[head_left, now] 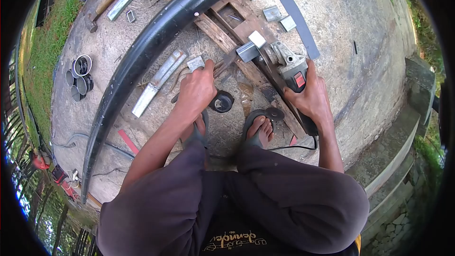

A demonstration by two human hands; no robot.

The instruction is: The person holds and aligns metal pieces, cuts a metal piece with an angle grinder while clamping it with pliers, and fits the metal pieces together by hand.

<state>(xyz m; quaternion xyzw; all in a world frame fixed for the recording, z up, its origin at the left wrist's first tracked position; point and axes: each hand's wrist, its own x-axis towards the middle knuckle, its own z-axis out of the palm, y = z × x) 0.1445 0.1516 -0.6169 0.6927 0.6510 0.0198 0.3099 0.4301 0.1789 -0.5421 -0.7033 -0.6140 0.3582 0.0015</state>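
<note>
My right hand (pixel 310 94) grips an angle grinder (pixel 291 61) with a grey metal head and a red switch. The grinder's head lies beside a short piece of square metal tube (pixel 247 51) on the wooden boards. My left hand (pixel 198 86) is closed around a dark tool that looks like pliers (pixel 229 59), its tip reaching toward that tube; my fingers hide most of it. Just beyond my left knuckles lies a short silvery tube offcut (pixel 195 63). A round black item (pixel 221 101) sits on the ground near my left hand.
A long curved black pipe (pixel 142 47) arches across the left side. Longer metal tubes (pixel 159 83), a hammer (pixel 109 2), black rings (pixel 82 65) and cut tube pieces (pixel 272 13) lie on the concrete. A cable (pixel 294 147) runs by my feet. Concrete steps (pixel 393 149) border the right.
</note>
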